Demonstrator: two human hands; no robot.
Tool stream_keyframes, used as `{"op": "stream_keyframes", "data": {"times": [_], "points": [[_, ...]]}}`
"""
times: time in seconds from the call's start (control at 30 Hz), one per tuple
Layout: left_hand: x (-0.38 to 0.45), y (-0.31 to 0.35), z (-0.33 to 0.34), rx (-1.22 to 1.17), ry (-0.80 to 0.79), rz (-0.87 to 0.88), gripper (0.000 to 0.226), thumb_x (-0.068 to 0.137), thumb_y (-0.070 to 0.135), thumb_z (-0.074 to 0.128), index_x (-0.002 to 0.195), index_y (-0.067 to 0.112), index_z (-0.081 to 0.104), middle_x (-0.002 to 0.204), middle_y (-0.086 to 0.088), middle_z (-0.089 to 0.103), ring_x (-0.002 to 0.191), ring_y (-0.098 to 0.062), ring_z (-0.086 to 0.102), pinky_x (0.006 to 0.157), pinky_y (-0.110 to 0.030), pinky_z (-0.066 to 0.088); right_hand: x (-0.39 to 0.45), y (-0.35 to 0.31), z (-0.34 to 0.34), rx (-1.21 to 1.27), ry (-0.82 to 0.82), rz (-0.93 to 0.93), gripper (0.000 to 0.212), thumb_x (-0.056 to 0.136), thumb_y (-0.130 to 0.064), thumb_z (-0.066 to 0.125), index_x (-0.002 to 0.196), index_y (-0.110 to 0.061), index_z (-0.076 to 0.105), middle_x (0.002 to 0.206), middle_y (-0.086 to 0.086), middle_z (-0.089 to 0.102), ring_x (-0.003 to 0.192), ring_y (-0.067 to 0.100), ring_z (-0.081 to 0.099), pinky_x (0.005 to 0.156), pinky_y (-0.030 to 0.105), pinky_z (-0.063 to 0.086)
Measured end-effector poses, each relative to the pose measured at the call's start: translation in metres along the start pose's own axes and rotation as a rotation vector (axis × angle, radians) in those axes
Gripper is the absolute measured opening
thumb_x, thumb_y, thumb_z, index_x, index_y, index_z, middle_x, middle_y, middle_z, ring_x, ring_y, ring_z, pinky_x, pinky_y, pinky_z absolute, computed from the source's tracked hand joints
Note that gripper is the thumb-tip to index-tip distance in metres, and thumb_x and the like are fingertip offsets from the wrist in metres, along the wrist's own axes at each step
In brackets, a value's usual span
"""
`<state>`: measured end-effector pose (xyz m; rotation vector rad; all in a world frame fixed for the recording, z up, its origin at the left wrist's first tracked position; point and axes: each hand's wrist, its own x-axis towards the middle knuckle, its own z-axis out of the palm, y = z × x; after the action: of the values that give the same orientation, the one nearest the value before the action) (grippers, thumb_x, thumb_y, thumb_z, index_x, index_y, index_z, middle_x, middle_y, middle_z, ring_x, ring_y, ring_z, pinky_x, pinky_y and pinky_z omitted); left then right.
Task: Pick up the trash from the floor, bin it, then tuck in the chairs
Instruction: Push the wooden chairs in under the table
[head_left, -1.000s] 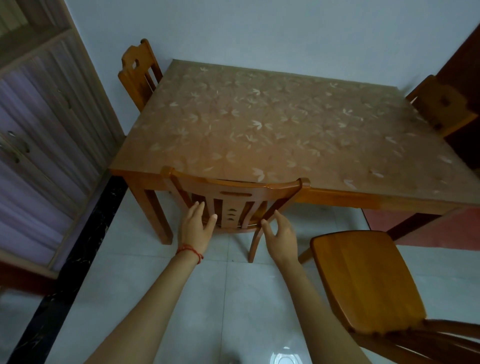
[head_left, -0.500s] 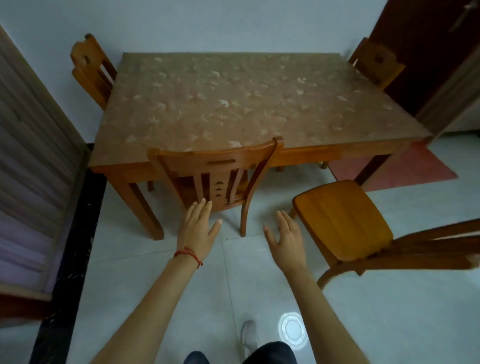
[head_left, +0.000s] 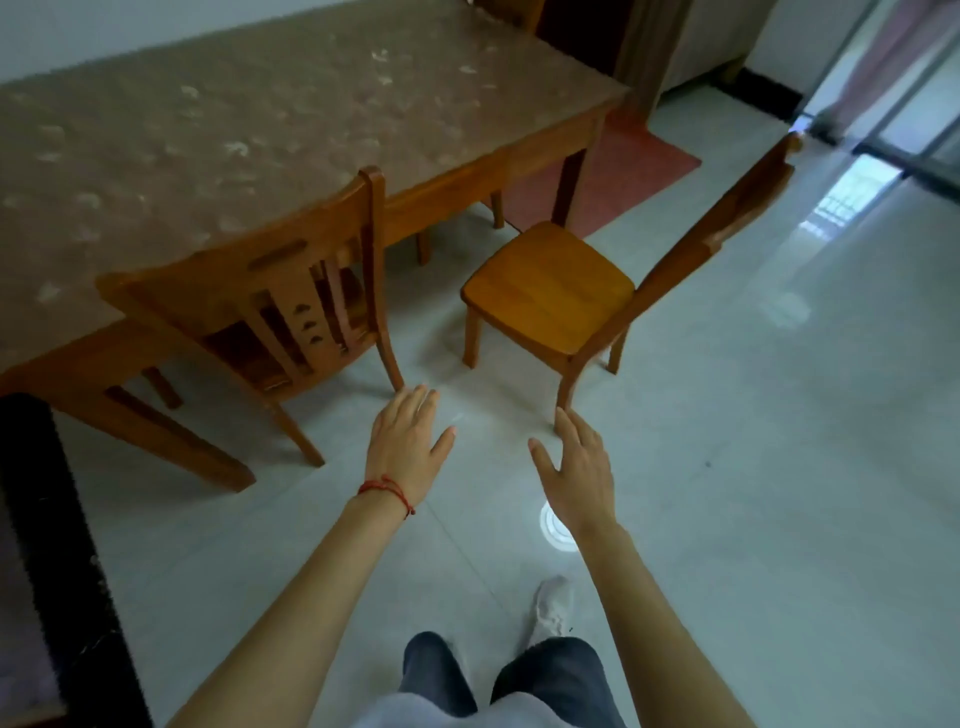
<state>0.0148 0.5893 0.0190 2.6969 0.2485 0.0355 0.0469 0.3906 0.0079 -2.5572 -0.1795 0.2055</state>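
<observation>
left hand (head_left: 402, 447) flat, palm down, fingers spread, empty | right hand (head_left: 579, 470) likewise spread, holding nothing | chair (head_left: 550, 291) just beyond right fingertips, pulled out, backrest right of grip | likely stiff, moderately heavy wood; best taken by backrest top rail | table (head_left: 249, 119) farther left

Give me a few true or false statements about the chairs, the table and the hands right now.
1. The left hand grips a chair back. False: it is open, touching nothing.
2. The tucked chair has its seat under the table. True.
3. The pulled-out chair is tucked in too. False: its seat stands clear of the table.
4. The right hand is empty. True.
5. A red string circles the right wrist. False: the left.
</observation>
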Motion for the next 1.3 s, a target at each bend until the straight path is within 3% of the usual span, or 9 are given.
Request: {"op": "stream_keyframes", "data": {"times": [0.27,0.53,0.77,1.03,1.3], "points": [[0.004,0.114,0.059,0.048,-0.15,0.273,0.056,0.092,0.038,0.04,0.141,0.013,0.026,0.151,-0.008,0.027,0.141,-0.024,0.017,0.114,-0.035,0.015,-0.056,0.106,-0.055,0.027,0.167,0.239,0.059,0.093,-0.04,0.046,0.141,-0.01,0.03,0.149,0.011,0.033,0.138,0.024,0.026,0.112,0.037,0.022],[-0.004,0.267,0.131,0.068,-0.257,0.518,0.054,0.09,0.033,0.047,0.136,0.007,0.035,0.146,-0.014,0.035,0.138,-0.029,0.025,0.111,-0.042,0.024,-0.111,0.236,-0.129,-0.006,0.292,0.423,0.057,0.093,-0.038,0.047,0.14,-0.009,0.032,0.149,0.011,0.035,0.138,0.024,0.029,0.11,0.035,0.024],[-0.01,0.372,0.187,0.108,-0.31,0.65,0.056,0.091,0.037,0.044,0.138,0.01,0.031,0.149,-0.012,0.031,0.139,-0.027,0.022,0.113,-0.038,0.016,-0.135,0.329,-0.184,-0.02,0.333,0.521,0.058,0.093,-0.039,0.046,0.141,-0.01,0.031,0.149,0.011,0.033,0.138,0.025,0.027,0.11,0.036,0.024],[0.039,0.442,0.226,0.143,-0.327,0.704,0.056,0.091,0.038,0.044,0.138,0.01,0.031,0.149,-0.012,0.031,0.139,-0.028,0.023,0.113,-0.039,0.019,-0.096,0.394,-0.223,-0.029,0.348,0.558,0.059,0.093,-0.04,0.046,0.141,-0.01,0.031,0.149,0.011,0.033,0.138,0.025,0.028,0.11,0.037,0.024],[0.145,0.503,0.269,0.175,-0.354,0.687,0.058,0.093,0.041,0.038,0.141,0.012,0.025,0.152,-0.01,0.024,0.141,-0.026,0.016,0.114,-0.039,0.016,0.01,0.461,-0.275,-0.07,0.33,0.555,0.059,0.093,-0.041,0.043,0.141,-0.011,0.029,0.151,0.01,0.03,0.139,0.025,0.026,0.111,0.037,0.022]]}}
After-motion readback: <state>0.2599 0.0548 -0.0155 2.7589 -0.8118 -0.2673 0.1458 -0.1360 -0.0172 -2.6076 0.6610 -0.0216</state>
